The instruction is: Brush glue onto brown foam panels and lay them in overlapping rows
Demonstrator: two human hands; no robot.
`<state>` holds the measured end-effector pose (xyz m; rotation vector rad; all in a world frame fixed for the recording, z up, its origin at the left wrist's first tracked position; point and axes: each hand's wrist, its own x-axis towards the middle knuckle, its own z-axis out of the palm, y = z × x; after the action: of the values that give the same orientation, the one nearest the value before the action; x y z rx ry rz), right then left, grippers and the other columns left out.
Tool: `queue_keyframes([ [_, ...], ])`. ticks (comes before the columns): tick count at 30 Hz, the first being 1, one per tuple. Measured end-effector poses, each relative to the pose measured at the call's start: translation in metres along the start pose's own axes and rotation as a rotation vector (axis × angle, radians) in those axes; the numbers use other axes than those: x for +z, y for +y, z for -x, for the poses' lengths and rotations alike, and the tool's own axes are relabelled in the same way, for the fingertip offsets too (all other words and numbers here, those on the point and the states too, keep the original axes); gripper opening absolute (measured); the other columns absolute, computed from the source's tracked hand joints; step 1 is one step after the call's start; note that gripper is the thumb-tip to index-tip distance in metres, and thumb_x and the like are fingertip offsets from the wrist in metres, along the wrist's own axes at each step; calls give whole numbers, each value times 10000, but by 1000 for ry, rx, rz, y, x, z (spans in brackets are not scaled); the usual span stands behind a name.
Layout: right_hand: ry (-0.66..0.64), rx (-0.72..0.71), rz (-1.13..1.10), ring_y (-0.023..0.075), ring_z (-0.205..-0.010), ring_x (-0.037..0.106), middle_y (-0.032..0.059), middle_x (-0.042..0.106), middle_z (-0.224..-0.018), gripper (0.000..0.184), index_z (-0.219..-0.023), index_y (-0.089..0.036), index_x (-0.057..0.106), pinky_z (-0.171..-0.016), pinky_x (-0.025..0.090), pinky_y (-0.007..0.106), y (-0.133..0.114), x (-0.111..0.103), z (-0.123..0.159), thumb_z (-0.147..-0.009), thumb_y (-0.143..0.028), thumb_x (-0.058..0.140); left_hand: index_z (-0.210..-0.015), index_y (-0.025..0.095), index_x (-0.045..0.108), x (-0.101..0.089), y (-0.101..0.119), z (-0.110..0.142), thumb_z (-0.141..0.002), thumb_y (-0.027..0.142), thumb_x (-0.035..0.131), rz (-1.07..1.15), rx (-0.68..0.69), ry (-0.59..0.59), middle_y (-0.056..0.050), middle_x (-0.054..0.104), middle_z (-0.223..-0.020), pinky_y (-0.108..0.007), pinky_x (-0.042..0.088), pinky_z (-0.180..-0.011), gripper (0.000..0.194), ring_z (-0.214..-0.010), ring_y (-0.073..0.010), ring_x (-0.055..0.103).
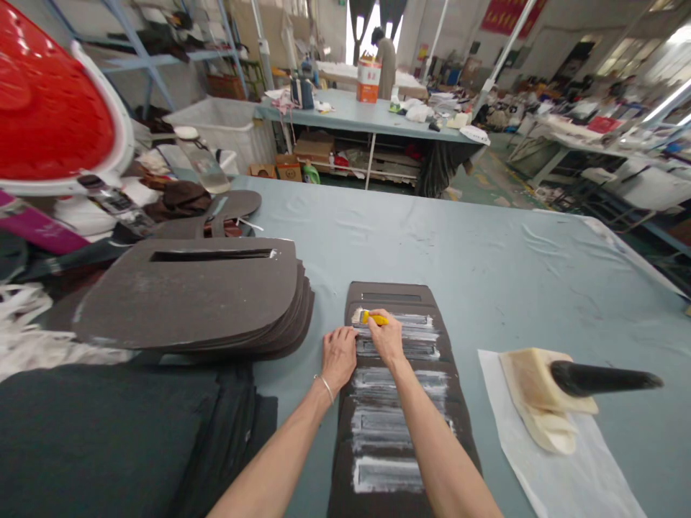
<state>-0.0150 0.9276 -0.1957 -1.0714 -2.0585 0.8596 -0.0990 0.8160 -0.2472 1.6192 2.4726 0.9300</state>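
A row of overlapped dark brown cut-out panels (396, 403) lies on the grey-blue table, each with a slot ringed by white glue streaks. My right hand (386, 337) grips a small yellow-handled brush (372, 317) whose bristles touch the second panel from the far end. My left hand (339, 356) presses flat on the left edge of the same panels, a thin bracelet on its wrist.
A thick stack of the same brown panels (199, 295) sits to the left, black fabric (108, 439) in front of it. At right, a cream glue container with a black handle (545, 392) rests on white paper (561, 460). A red basket (48, 101) and clutter fill the far left.
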Motion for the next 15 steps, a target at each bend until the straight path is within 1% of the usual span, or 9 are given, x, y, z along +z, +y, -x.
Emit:
queue_keyframes([
  [1, 18, 43, 19, 147, -596, 534, 25, 651, -722, 288, -811, -186, 674, -616, 413, 255, 13, -12, -1, -745, -369, 462, -1063, 252, 563, 1, -1, 1, -878, 134, 372, -4, 0, -2, -56, 589, -1136, -404, 327, -935, 291, -1096, -218, 486],
  [2, 56, 95, 49, 148, -572, 520, 24, 640, -687, 301, -803, -181, 677, -597, 406, 257, 28, -31, -1, -734, -386, 468, -1074, 255, 559, 1, -2, 1, -880, 136, 369, -5, 1, 0, -57, 585, -1144, -405, 326, -935, 296, -1103, -220, 481],
  [5, 241, 221, 202, 168, -588, 529, 48, 643, -687, 360, -800, -158, 681, -603, 404, 273, 76, -101, -6, -697, -436, 477, -1084, 261, 553, 2, -3, 2, -882, 143, 371, 3, 2, 9, -56, 579, -1155, -405, 323, -936, 297, -1112, -225, 471],
  [6, 282, 245, 265, 179, -604, 535, 58, 645, -683, 375, -795, -156, 682, -612, 403, 280, 86, -120, -9, -689, -447, 472, -1083, 260, 553, 2, -2, 2, -881, 145, 373, 5, -1, 10, -57, 579, -1150, -405, 323, -936, 294, -1109, -226, 471],
  [7, 309, 251, 322, 187, -619, 541, 66, 648, -686, 384, -788, -155, 682, -625, 402, 287, 93, -133, -11, -685, -454, 463, -1083, 258, 553, 2, -1, 2, -881, 148, 373, 8, -6, 9, -59, 580, -1144, -404, 323, -935, 292, -1105, -228, 473],
  [9, 312, 228, 387, 189, -630, 544, 71, 652, -687, 387, -772, -159, 678, -638, 400, 287, 94, -143, -13, -686, -455, 444, -1082, 253, 554, 2, 1, 3, -883, 157, 375, 12, -14, 6, -64, 584, -1130, -404, 324, -934, 284, -1098, -230, 476],
  [11, 298, 217, 363, 175, -611, 541, 60, 649, -679, 384, -787, -160, 678, -616, 396, 271, 84, -141, -8, -690, -449, 444, -1078, 251, 555, 1, 2, 3, -880, 161, 384, 20, -23, 6, -64, 590, -1117, -406, 323, -937, 277, -1096, -231, 477],
  [13, 321, 273, 291, 159, -558, 523, 39, 628, -630, 389, -831, -148, 682, -558, 381, 251, 72, -140, 5, -687, -439, 468, -1063, 253, 560, 0, 3, 1, -875, 169, 398, 41, -36, 2, -60, 596, -1106, -409, 320, -946, 262, -1097, -229, 478],
  [15, 381, 353, 237, 147, -509, 499, 22, 596, -572, 395, -860, -129, 683, -508, 363, 240, 65, -154, 27, -682, -427, 495, -1040, 253, 569, -1, 1, -2, -869, 194, 415, 85, -75, -10, -57, 603, -1090, -406, 332, -943, 237, -1077, -226, 493],
])
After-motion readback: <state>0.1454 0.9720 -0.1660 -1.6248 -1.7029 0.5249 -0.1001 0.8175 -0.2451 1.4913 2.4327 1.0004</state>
